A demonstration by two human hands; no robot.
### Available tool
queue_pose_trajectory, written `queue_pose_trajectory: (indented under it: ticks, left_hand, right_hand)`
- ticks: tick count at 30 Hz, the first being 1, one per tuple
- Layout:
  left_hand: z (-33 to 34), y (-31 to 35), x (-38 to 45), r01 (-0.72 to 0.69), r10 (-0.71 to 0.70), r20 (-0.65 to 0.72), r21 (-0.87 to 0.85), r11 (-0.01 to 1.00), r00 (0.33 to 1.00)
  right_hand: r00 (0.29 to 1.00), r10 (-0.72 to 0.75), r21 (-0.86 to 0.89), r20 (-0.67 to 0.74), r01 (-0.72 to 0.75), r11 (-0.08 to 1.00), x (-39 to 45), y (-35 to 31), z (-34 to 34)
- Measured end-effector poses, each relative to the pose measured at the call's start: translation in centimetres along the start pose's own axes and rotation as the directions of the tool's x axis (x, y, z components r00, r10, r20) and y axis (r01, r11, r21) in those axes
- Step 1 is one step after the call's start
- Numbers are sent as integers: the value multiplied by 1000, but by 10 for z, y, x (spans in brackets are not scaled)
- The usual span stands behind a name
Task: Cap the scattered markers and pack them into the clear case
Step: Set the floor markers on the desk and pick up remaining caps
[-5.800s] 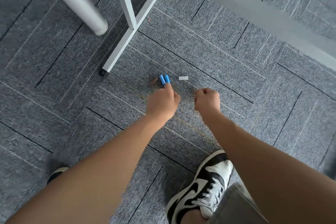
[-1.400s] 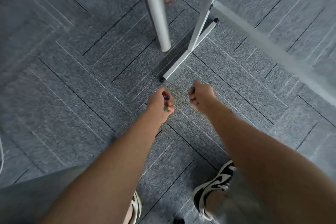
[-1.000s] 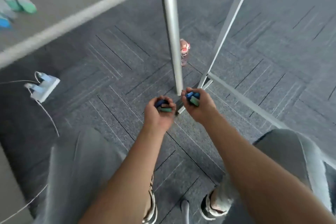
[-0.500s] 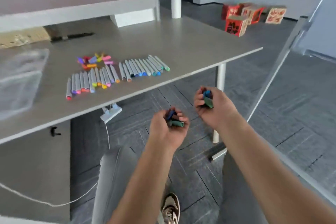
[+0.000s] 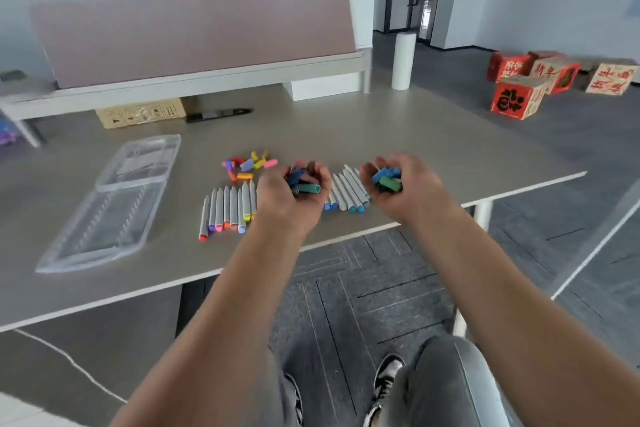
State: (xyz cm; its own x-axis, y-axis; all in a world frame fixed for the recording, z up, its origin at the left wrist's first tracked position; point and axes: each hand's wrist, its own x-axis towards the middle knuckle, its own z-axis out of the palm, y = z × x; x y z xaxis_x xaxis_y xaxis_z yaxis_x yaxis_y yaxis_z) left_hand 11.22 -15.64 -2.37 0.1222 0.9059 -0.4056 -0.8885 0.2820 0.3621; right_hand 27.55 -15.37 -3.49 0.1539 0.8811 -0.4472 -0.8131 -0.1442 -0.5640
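Head view: both arms reach forward over the desk (image 5: 450, 149) edge. Left hand (image 5: 287, 194) curls around a handful of dark blue and green caps (image 5: 304, 184); right hand (image 5: 405, 187) cups blue and green caps (image 5: 388, 178). Markers (image 5: 228, 208) lie in rows below the hands; clear case (image 5: 114, 198) sits open, well left.

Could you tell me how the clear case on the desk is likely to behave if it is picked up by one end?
The clear case looks thin-walled, open and long, so it would probably feel light and flex or sag. Its glossy plastic might slide easily on the smooth desk if nudged.
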Motion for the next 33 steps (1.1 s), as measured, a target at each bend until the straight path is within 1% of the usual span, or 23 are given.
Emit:
queue_pose_trajectory:
  ticks: [4, 6, 10, 13, 15, 21, 24, 27, 30, 33]
  left_hand:
    - [22, 28, 64, -45, 49, -38, 98, 994, 998]
    - [31, 37, 100, -42, 52, -58, 155, 987, 997]
    - [40, 43, 160, -34, 62, -99, 256, 966, 993]
    - [40, 45, 194, -26, 75, -139, 328, 944, 987]
    - [38, 47, 210, -36, 95, -158, 344, 938, 983]
    - [37, 41, 233, -115, 172, -145, 338, 934, 974]
    - [33, 39, 236, -177, 232, -97, 393, 902, 968]
    - [30, 38, 235, -210, 254, -45, 435, 875, 966]
    - [32, 36, 231, -250, 309, -26, 525, 814, 951]
    - [30, 35, 226, -271, 342, 7, 625, 733, 940]
  right_hand:
    - [1000, 3, 0, 24, -3, 1000, 56, -12, 37]
    - [1000, 15, -50, -1, -15, 999, 86, -16, 54]
    - [999, 0, -218, -41, -9, 976, 143, -14, 76]
    - [999, -1, -291, -38, -10, 957, 175, -10, 85]
    - [1000, -6, -319, -22, -2, 948, 189, -7, 89]
    - [997, -68, -411, 32, 75, 909, 218, 4, 91]
    - [988, -123, -467, 89, 151, 871, 222, 7, 89]
    - [980, -145, -454, 137, 192, 870, 222, 5, 86]
    - [974, -157, -441, 164, 215, 872, 221, 4, 83]
    - [964, -188, -480, 190, 258, 838, 217, 3, 81]
